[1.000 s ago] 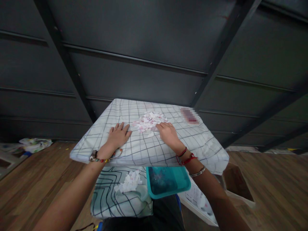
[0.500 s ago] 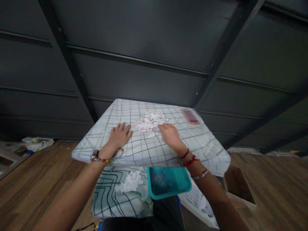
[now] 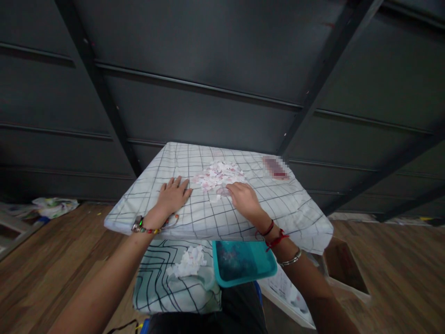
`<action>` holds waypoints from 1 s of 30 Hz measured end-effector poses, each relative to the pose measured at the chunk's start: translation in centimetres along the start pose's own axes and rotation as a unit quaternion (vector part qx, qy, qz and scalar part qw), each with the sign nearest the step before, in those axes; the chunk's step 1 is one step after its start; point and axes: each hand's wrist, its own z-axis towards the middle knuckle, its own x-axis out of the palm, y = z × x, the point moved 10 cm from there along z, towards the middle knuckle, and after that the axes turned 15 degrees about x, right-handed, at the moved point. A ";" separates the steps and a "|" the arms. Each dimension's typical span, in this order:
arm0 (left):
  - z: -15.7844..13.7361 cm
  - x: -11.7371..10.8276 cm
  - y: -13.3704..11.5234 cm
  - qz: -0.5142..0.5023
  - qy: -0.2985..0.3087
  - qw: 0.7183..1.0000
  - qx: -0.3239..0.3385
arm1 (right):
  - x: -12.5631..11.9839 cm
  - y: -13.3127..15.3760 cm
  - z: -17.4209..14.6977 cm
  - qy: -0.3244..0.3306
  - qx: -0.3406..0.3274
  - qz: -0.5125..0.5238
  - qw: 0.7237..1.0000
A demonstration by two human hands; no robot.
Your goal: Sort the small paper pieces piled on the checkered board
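My left hand (image 3: pixel 173 193) lies flat on the white checked cloth (image 3: pixel 205 218), fingers spread, just left of a pile of small white and pinkish paper scraps (image 3: pixel 220 174). At the near right edge of that pile, my right hand (image 3: pixel 244 198) is closed in a pinch. Its fingertips are on a thin, pinkish, see-through piece (image 3: pixel 222 190) that lies low against the cloth; its kind is not clear. A few loose white scraps (image 3: pixel 215 198) sit in front of it.
Below the table edge is a teal plastic tray (image 3: pixel 266 262). Beside it, more white scraps (image 3: pixel 191 262) rest on a green patterned cloth (image 3: pixel 156 283). A blurred-out dark red item (image 3: pixel 276 168) lies at the table's far right. An open cardboard box (image 3: pixel 344 266) stands on the floor.
My right hand and the pinkish piece have shifted slightly left and toward me. The loose scraps in front moved a little left too. My left hand stays in place.
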 end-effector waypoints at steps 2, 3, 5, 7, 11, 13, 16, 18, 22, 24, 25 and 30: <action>0.0 0.0 0.0 0.000 -0.002 1.000 0.001 | 0.2 0.4 -0.3 0.009 -0.006 0.002 1.000; 0.0 0.0 0.0 0.000 -0.002 1.000 0.001 | 0.2 0.5 -0.4 0.010 -0.009 0.003 1.000; 0.0 0.0 0.0 0.001 0.001 1.000 0.002 | 0.1 0.6 -0.5 0.003 -0.010 0.003 1.000; 0.0 0.1 0.0 0.002 0.005 1.000 0.001 | -0.2 0.1 -0.4 -0.013 0.002 -0.004 1.000; 0.0 0.1 0.1 0.003 0.006 1.000 -0.003 | 0.2 -1.1 -0.1 -0.017 0.030 -0.019 0.999; 0.0 0.0 0.0 0.005 0.002 1.000 0.001 | 0.6 -1.0 -0.4 -0.003 0.021 -0.012 1.000; 0.0 -0.1 -0.1 0.010 -0.002 1.000 0.004 | 0.8 -0.2 -0.9 0.007 0.000 0.008 1.000; 0.0 0.0 -0.1 0.010 -0.002 1.000 0.005 | 0.5 0.1 -1.0 0.002 -0.002 0.019 1.000; 0.0 0.0 -0.1 0.010 -0.003 1.000 0.006 | -0.2 -0.5 -1.0 -0.024 0.039 0.017 0.999; -0.1 0.0 0.0 0.010 -0.002 1.000 0.004 | -0.1 -0.8 -1.3 -0.026 0.055 0.010 0.998; -0.1 0.0 0.0 0.009 -0.001 1.000 0.004 | 0.1 -0.7 -1.4 -0.024 0.056 0.009 0.998; -0.1 -0.1 -0.1 0.001 0.001 1.000 0.002 | 0.4 1.7 -2.5 -0.028 0.021 0.034 0.999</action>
